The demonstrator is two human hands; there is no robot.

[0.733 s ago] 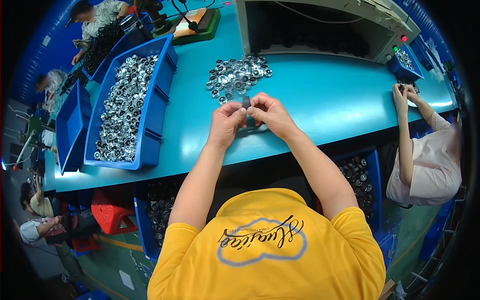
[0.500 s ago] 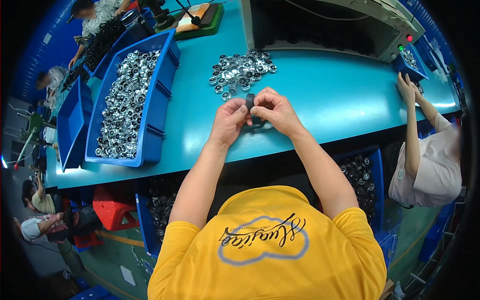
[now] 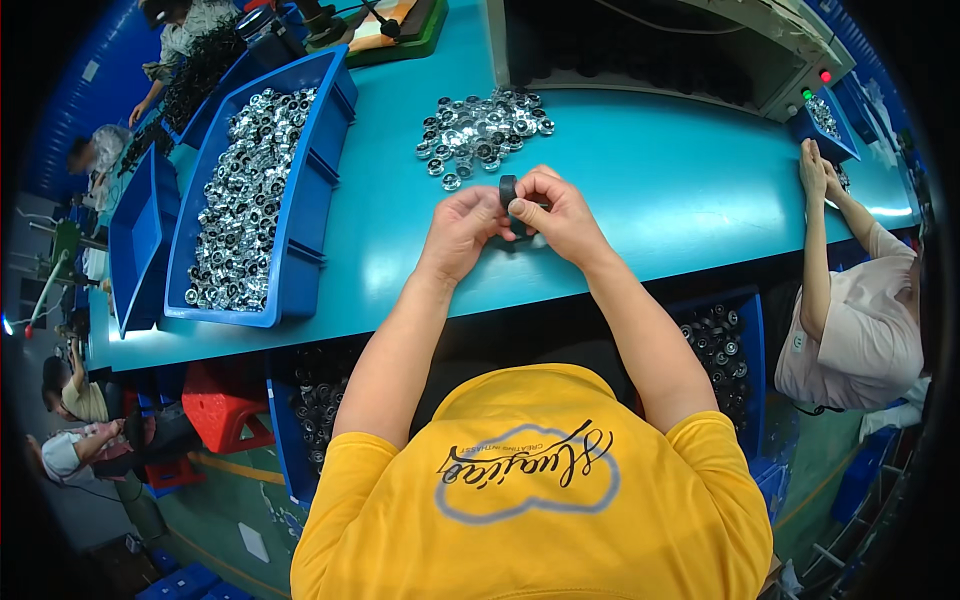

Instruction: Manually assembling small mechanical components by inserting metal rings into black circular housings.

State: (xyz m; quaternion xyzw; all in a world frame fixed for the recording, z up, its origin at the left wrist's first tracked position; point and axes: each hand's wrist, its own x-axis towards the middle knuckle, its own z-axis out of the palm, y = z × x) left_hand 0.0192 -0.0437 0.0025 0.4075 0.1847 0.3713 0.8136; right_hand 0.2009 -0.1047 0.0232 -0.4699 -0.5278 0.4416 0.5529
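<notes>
In front of me, above the teal table [image 3: 640, 165], a black ring-shaped part [image 3: 508, 188] stands on edge between my two hands. My right hand [image 3: 562, 218] pinches it from the right with thumb and fingers. From the left, my left hand [image 3: 460, 235] is closed, its fingertips against the ring's side and lower part. Whether something sits inside the ring is hidden by my fingers. Just beyond my hands lies a loose pile of small shiny metal wheel-like parts [image 3: 475, 130].
A long blue bin [image 3: 300, 235] full of similar metal parts stands left, beside another blue bin [image 3: 145, 230]. A box-like machine [image 3: 770, 90] with lit lamps stands at the back. Blue bins [image 3: 752, 370] of dark wheels flank me below the table. A co-worker [image 3: 850, 330] sits at right.
The view has shifted slightly. My hands stay together on the black ring, and the left fingers have moved a little away from its upper edge.
</notes>
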